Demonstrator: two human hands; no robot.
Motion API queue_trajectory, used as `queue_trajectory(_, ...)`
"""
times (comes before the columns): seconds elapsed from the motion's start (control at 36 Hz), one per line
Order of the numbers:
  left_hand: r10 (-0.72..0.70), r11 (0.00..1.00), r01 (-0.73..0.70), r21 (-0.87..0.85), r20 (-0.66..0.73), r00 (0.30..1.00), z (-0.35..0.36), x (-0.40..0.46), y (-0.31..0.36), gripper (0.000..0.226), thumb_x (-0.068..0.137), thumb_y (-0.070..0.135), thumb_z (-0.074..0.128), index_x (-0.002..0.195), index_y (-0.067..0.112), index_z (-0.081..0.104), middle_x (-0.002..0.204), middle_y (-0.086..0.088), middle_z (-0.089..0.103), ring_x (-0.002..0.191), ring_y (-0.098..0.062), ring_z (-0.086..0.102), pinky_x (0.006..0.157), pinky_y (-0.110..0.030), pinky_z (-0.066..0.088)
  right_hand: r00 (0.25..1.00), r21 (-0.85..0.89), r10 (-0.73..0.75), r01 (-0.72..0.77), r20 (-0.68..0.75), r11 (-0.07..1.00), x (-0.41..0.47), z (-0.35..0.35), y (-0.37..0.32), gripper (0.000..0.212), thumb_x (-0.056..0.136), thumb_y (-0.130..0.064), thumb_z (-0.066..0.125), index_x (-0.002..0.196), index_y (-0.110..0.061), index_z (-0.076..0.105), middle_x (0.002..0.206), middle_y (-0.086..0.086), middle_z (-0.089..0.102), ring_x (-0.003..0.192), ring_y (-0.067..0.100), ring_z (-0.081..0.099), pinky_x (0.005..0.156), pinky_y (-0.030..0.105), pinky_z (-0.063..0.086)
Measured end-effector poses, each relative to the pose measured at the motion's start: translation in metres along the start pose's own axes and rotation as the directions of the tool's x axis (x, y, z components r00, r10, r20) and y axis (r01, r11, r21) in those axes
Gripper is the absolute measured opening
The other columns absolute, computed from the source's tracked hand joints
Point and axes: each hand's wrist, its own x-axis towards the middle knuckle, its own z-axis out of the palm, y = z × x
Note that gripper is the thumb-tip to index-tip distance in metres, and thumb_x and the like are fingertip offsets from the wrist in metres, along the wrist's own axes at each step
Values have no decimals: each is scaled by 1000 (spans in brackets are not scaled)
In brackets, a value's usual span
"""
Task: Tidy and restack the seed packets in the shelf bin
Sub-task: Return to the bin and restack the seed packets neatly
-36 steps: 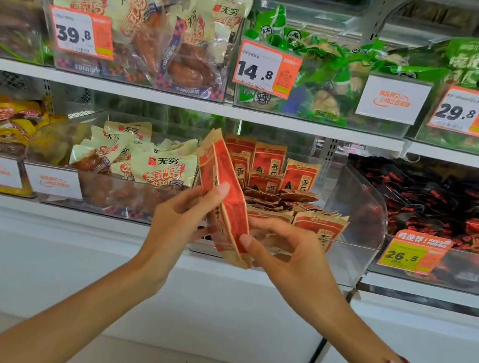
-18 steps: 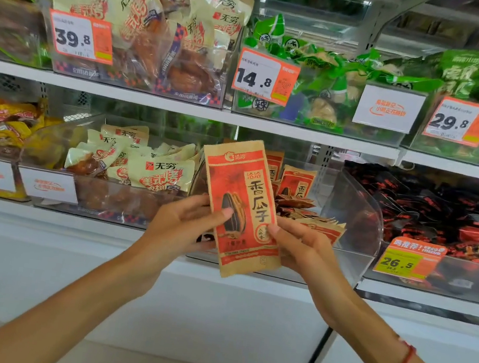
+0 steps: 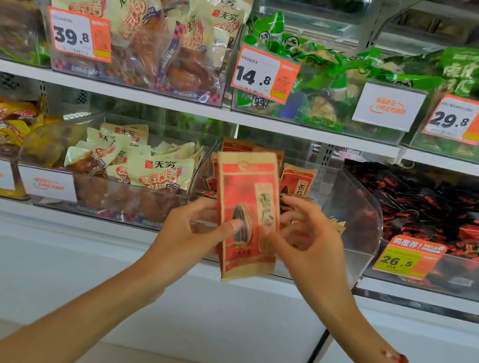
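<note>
Packet [image 3: 246, 213] shifted upright; left hand [image 3: 190, 236] pinches it, right hand [image 3: 307, 240] gripping opposite edge.

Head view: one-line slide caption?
Both hands hold red-and-tan paper seed packet upright before clear plastic shelf bin.

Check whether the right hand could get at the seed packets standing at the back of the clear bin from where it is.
Probably yes. The right hand hovers just in front of the clear bin, whose top is open, and nothing lies between it and the standing packets. It would first have to let go of the held packet, which the left hand also grips.
</note>
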Motion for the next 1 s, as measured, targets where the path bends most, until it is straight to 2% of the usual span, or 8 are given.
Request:
queue_trajectory(0.11, 62, 998, -65, -23, -137, 989, 8, -1, 3, 15, 81, 25, 72, 94, 28, 65, 86, 19, 72, 83, 0, 69, 73, -26, 58, 988, -134, -91, 108, 126, 985, -15, 15, -7, 85, 65, -33, 84, 135, -33, 36, 118, -20, 44, 108, -11, 44, 82, 1, 39)
queue_trajectory(0.25, 84, 995, -89, -43, -110, 990, 15, -5, 9, 27, 74, 40, 70, 96, 25, 67, 87, 17, 73, 83, 1, 69, 73, -23, 57, 989, -107, -53, 68, 139, 992, -18, 17, -11, 89, 66, -28, 84, 138, -31, 32, 125, -16, 37, 109, -21, 37, 76, -4, 38)
queue_trajectory(0.33, 90, 995, -94, -36, -91, 992, 8, -2, 12, 39, 68, 49, 68, 97, 22, 69, 89, 11, 74, 87, -4, 69, 76, -21, 56, 981, 56, 48, -59, 189, 997, -15, 12, -15, 80, 67, -20, 84, 132, -30, 39, 122, -13, 51, 105, -9, 51, 77, 6, 47)
queue_trajectory(0.44, 22, 996, -25, -90, -33, 999, -3, 6, 10, 58, 56, 58, 66, 103, 24, 70, 100, 5, 74, 99, -10, 68, 85, -28, 53, 944, 315, 150, -244, 293, 917, -13, 7, -21, 65, 68, -5, 81, 123, -23, 50, 113, -8, 58, 87, -10, 60, 59, 11, 51)
queue_trajectory(0.58, -69, 990, 91, -107, 193, 979, -13, 12, 7, 54, 65, 53, 80, 113, 32, 66, 107, 7, 73, 105, -8, 66, 87, -29, 49, 908, 292, 185, -305, 375, 906, -13, 3, -20, 67, 62, -19, 83, 121, -29, 54, 120, -8, 60, 103, -1, 60, 71, 9, 49)
queue_trajectory(0.69, -61, 990, 90, -107, 250, 966, -19, 14, 6, 68, 55, 57, 69, 118, 32, 64, 111, 7, 72, 107, -8, 65, 85, -29, 50, 880, 265, 189, -326, 435, 908, -13, 2, -20, 72, 55, -32, 79, 122, -33, 53, 120, -14, 61, 108, -1, 59, 85, 18, 48)
queue_trajectory(0.83, -37, 994, 61, -86, 255, 966, -19, 14, 4, 66, 53, 53, 70, 116, 32, 64, 108, 8, 73, 105, -7, 66, 80, -27, 55, 854, 239, 183, -331, 487, 913, -14, 4, -21, 55, 68, -40, 78, 118, -34, 56, 118, -15, 62, 108, 0, 60, 93, 25, 48)
queue_trajectory(1.0, 4, 998, -28, 56, 382, 924, -9, 6, 0, 53, 60, 44, 72, 112, 39, 62, 105, 17, 71, 97, 3, 66, 68, -12, 53, 949, 263, 178, -247, 261, 933, -6, -2, -24, 43, 76, -53, 67, 111, -29, 65, 104, -9, 70, 103, 8, 64, 95, 40, 50)
